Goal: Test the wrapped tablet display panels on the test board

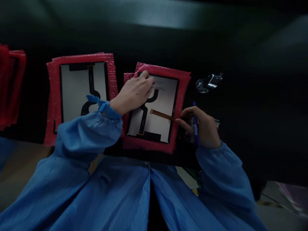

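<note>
A display panel (161,104) with a pale back and a black flex strip (143,117) lies on pink bubble-wrap bags (184,78). My left hand (137,89) rests over the panel's upper left part, its fingers curled down; what lies beneath the fingertips is hidden. A blue wristband (110,110) circles that wrist. At the panel's right edge, my right hand (204,126) pinches one end of a brown flex ribbon cable (161,114), whose other end reaches over the panel's middle. A blue pen (195,128) is tucked in the same hand.
To the left, a second display panel (74,93) lies on more pink bubble-wrap bags (51,106). Another pink stack (9,86) sits at the far left. A shiny metal object (209,83) stands behind my right hand. Partly hidden small items (189,136) lie under that hand.
</note>
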Demonstrator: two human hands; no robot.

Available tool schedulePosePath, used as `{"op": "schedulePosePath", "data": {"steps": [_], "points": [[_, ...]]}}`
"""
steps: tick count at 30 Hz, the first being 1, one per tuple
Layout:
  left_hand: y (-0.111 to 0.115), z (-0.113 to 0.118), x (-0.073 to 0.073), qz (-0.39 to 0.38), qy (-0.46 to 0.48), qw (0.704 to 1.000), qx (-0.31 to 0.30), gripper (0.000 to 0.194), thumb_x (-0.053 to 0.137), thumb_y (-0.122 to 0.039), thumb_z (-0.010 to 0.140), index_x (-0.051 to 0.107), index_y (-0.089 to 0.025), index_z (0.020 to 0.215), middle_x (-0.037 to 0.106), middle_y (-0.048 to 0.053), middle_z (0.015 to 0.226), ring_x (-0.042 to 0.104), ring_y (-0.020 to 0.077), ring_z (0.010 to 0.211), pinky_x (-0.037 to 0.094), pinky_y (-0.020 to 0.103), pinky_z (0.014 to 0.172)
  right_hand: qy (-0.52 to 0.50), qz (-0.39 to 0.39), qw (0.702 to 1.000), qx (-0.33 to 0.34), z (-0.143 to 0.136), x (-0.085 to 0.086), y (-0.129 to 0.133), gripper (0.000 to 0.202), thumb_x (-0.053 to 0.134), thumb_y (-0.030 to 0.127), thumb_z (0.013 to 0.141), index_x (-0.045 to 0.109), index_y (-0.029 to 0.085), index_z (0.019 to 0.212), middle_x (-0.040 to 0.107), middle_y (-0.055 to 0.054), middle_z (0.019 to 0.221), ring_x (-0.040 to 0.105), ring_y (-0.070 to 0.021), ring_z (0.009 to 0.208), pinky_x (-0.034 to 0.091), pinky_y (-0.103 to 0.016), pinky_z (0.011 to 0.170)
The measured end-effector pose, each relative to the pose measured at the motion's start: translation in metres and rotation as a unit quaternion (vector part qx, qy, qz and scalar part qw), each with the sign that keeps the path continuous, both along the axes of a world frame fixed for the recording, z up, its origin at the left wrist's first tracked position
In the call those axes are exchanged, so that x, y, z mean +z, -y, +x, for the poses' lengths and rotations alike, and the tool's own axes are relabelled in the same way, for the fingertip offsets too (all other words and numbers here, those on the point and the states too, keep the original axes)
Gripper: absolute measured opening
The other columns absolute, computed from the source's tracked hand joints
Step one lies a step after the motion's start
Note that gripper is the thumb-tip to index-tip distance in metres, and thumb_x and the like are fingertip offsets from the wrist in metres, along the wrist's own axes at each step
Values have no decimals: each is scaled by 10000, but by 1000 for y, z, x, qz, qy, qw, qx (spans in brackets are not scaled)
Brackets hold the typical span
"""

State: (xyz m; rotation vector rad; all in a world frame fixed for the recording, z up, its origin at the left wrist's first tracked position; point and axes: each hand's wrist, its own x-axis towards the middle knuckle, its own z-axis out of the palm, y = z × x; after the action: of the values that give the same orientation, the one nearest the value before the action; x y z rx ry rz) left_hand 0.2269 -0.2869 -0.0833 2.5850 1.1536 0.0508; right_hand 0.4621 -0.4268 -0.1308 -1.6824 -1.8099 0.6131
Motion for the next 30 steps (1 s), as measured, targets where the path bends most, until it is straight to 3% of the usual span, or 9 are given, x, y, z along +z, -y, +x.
{"op": "schedulePosePath", "data": {"steps": [4, 7, 10, 12, 15, 17, 20, 25, 30], "points": [[-8, 18, -12, -20, 0, 1000, -16, 330, 463, -202, 979, 582, -99, 1270, 579, 167, 1280, 645, 264, 1030, 490, 375, 869, -13, -22, 997, 77, 2, -10, -5, 289, 725, 467, 876, 558, 232, 879, 635, -20, 794, 609, -197, 698, 476, -325, 649], [-5, 26, -15, -14, -17, 1000, -11, 376, 347, -288, 1037, 650, -76, 1105, 616, 172, 1208, 651, 260, 978, 475, 367, 826, -67, -35, 993, 88, 1, -8, -6, 307, 704, 487, 892, 536, 233, 855, 622, -10, 781, 572, -165, 659, 462, -297, 619], [-2, 26, -13, -39, 12, 999, -4, 522, 271, -370, 1057, 656, -110, 821, 665, 131, 942, 641, 223, 821, 447, 341, 749, -163, -49, 983, 72, -1, 0, -7, 304, 684, 469, 915, 502, 239, 837, 631, -5, 813, 569, -146, 657, 478, -277, 614], [-1, 23, -9, -141, 75, 987, 7, 608, 256, -456, 1050, 599, -145, 655, 615, 76, 700, 576, 170, 633, 419, 309, 649, -227, -41, 971, 53, -4, 8, -10, 324, 695, 466, 909, 477, 244, 820, 644, -8, 843, 593, -150, 692, 507, -280, 639], [2, 16, 2, -358, 188, 915, -11, 588, 384, -524, 1008, 613, -151, 615, 590, 32, 591, 481, 108, 506, 375, 257, 536, -304, -25, 951, 42, -12, 20, -17, 379, 743, 480, 871, 449, 249, 808, 656, -7, 845, 608, -153, 699, 529, -290, 651], [5, 8, 12, -444, 241, 863, -31, 392, 569, -458, 944, 697, -144, 749, 645, 26, 653, 504, 93, 531, 358, 221, 501, -346, -21, 936, 52, -19, 26, -23, 397, 745, 474, 873, 427, 246, 802, 661, -2, 819, 615, -146, 681, 535, -292, 656], [9, -4, 23, -515, 265, 813, -53, 252, 678, -382, 883, 758, -147, 926, 656, 26, 640, 533, 100, 543, 361, 204, 483, -383, -15, 921, 62, -29, 29, -29, 396, 737, 431, 891, 405, 241, 790, 664, 1, 799, 641, -140, 687, 546, -297, 692], [13, -13, 24, -617, 202, 753, -108, 503, 471, -527, 985, 774, -133, 1060, 771, 138, 882, 297, 51, 391, 257, 231, 378, -410, -13, 911, 45, -35, 23, -28, 402, 751, 410, 883, 405, 235, 774, 660, 1, 795, 661, -143, 691, 551, -303, 693], [17, -7, 24, -663, 152, 723, -122, 592, 395, -545, 1007, 810, -127, 951, 705, 110, 665, 580, 154, 568, 504, 273, 658, -413, -26, 909, 43, -38, 18, -22, 411, 742, 426, 888, 406, 231, 755, 666, -3, 789, 669, -139, 687, 555, -292, 695]]}}
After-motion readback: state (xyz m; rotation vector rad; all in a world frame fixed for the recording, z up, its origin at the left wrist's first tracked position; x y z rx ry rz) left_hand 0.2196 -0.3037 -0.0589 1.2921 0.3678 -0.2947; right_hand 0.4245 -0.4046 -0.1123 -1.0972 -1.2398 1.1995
